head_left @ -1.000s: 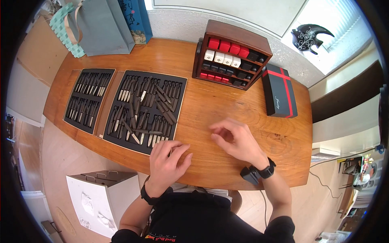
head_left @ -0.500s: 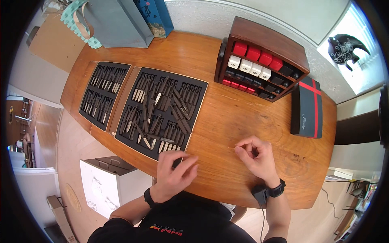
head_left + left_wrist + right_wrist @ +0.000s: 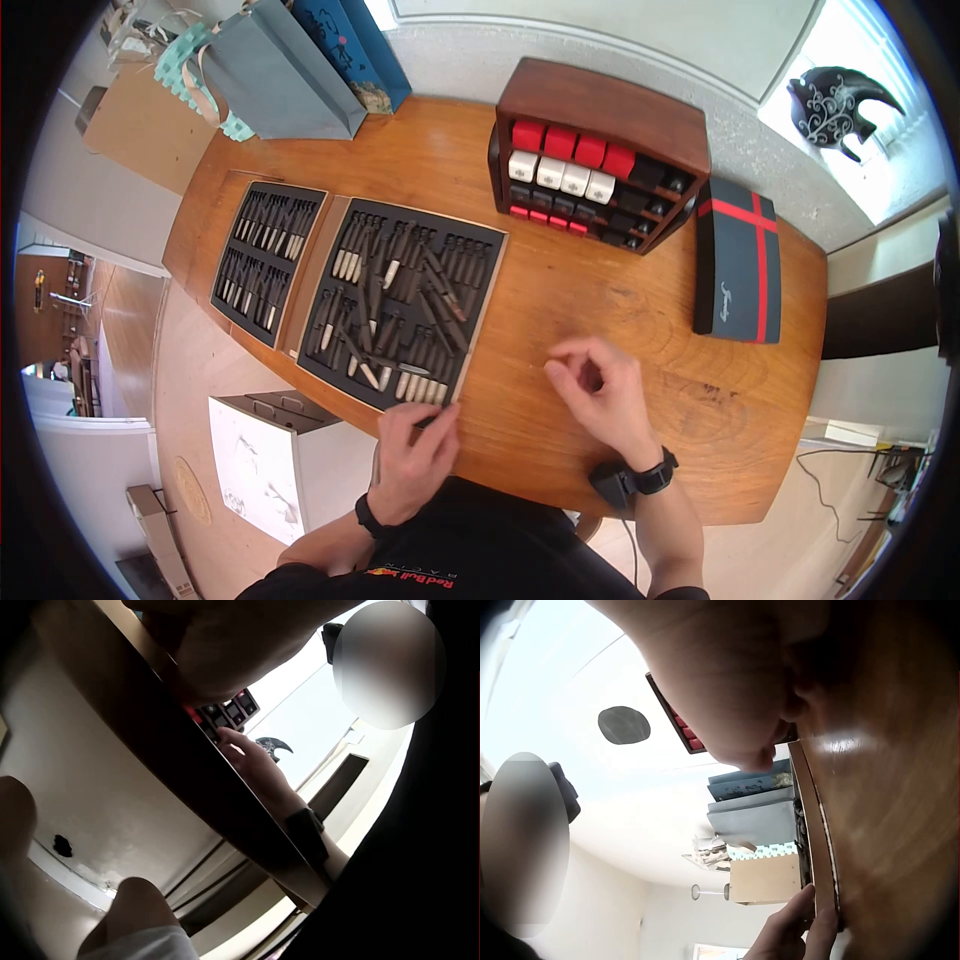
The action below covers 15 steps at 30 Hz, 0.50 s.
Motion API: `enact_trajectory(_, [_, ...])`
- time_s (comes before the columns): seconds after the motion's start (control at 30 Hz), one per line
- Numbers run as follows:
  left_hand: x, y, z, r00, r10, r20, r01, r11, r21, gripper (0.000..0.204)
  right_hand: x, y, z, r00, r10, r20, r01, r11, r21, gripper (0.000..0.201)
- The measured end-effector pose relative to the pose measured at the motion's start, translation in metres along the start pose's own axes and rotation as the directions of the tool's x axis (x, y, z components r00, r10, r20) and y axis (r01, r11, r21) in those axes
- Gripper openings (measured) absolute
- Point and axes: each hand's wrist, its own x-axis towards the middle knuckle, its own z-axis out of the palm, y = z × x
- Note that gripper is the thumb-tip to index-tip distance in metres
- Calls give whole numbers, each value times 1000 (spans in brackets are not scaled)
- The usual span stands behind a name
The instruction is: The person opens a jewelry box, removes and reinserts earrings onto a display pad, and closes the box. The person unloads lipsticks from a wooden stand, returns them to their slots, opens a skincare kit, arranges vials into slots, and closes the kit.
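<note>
In the head view, a two-part case [image 3: 484, 310] lies open on the wooden table. Its black insert has rows of slots filled with slim dark pieces with pale ends [image 3: 423, 388]; several more lie loose and crossed on top [image 3: 440, 290]. My left hand [image 3: 412, 455] is at the case's near right corner. In the right wrist view, the left thumb and forefinger [image 3: 825, 922] pinch the case's wall from either side. To the right, my right hand [image 3: 605, 395] hovers low over the tabletop, fingers loosely curled, nothing visible in them.
A wooden rack [image 3: 600, 100] with red, white and black boxes stands at the back. Right of it lies a black gift box [image 3: 735, 290] with red ribbon. Paper bags [image 3: 285, 75] stand at the back left. A cabled black device [image 3: 610, 485] sits by the right wrist.
My left hand has come down onto the case's near corner. The right hand keeps its curled pose. The head view has shifted; the loose dark pieces look unchanged.
</note>
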Motion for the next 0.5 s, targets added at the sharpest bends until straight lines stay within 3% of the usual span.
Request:
enact_trajectory(0.07, [7,-15,-7,994,106,42,-97,980,-173,39,22,-7,22,998,42,-35,-43,999,-25,18])
enact_trajectory(0.1, [9,-25,-11,993,91,68,-77,979,-191,39,36,-9,32,997,26,-70,-33,993,-111,26])
enact_trajectory(0.17, [20,-43,-16,951,273,141,-210,912,-353,42,60,-17,45,994,8,-110,-32,976,-216,33])
enact_trajectory(0.23, [29,-49,-20,931,324,169,-240,891,-385,43,68,-25,55,989,41,-140,-86,937,-338,50])
enact_trajectory(0.37, [33,-62,-20,868,459,189,-353,838,-416,46,71,-38,56,980,158,-125,-192,915,-355,63])
enact_trajectory(0.5, [32,-68,-21,836,521,175,-406,800,-442,39,81,-39,66,982,164,-97,-189,911,-366,65])
